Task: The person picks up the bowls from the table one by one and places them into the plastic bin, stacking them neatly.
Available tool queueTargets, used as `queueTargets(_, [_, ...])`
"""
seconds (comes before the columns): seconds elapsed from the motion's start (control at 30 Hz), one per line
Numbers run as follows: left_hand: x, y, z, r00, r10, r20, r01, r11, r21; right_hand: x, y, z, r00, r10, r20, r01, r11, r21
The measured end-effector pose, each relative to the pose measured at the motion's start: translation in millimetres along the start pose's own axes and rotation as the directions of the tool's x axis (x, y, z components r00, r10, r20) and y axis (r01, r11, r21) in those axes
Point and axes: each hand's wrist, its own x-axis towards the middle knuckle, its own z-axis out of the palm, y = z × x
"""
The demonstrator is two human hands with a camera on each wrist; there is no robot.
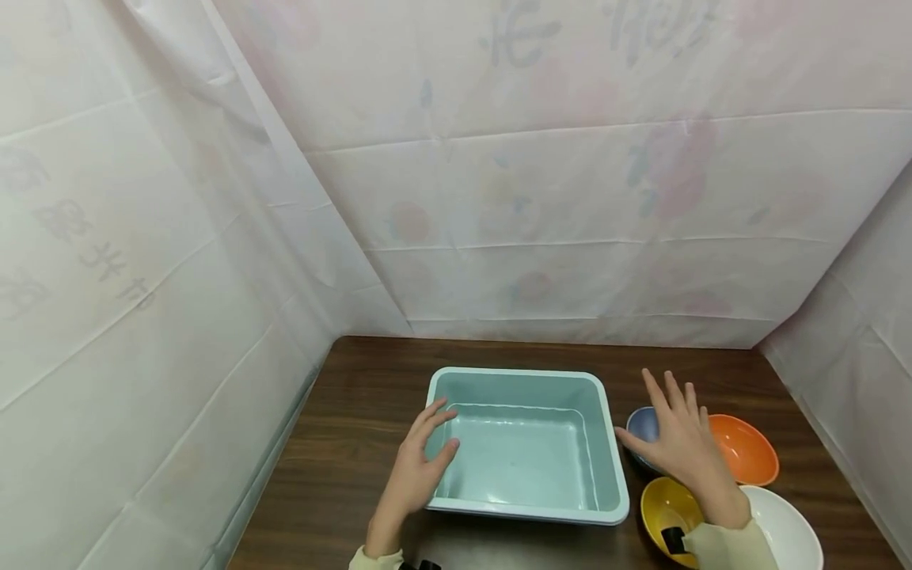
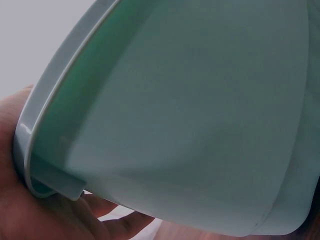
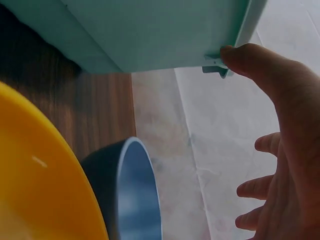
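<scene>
A pale green rectangular plastic basin (image 1: 527, 443) stands on the dark wooden table, with nothing inside it. At its left rim is my left hand (image 1: 416, 467), fingers apart and loosely bent, thumb reaching over the inside. The left wrist view shows this hand (image 2: 55, 215) close to a rim corner of the basin (image 2: 175, 125). My right hand (image 1: 684, 443) is spread beside the basin's right side, over the bowls, holding nothing. In the right wrist view its thumb tip overlaps the basin's rim. Partly behind this hand is a blue bowl (image 1: 644, 423).
Right of the basin are a yellow bowl (image 1: 666, 503), an orange bowl (image 1: 744, 449) and a white bowl (image 1: 784, 530); the right sleeve (image 1: 734, 546) covers parts of the yellow and white ones. White cloth sheets (image 1: 570, 198) hang behind and at both sides of the wooden table (image 1: 356, 412).
</scene>
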Motion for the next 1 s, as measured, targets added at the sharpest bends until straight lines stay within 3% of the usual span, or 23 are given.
queueTargets(0.6, [0.3,2.9,-1.5,1.0,0.003,0.009,-0.004,1.0,0.019,3,-2,10.2,0.997,-0.012,0.077,0.016,0.999,-0.047])
queueTargets(1.0, [0.0,0.6,-0.6,1.0,0.003,0.019,-0.003,1.0,0.01,6,6,19.3,0.99,0.028,0.141,-0.017,0.997,-0.076])
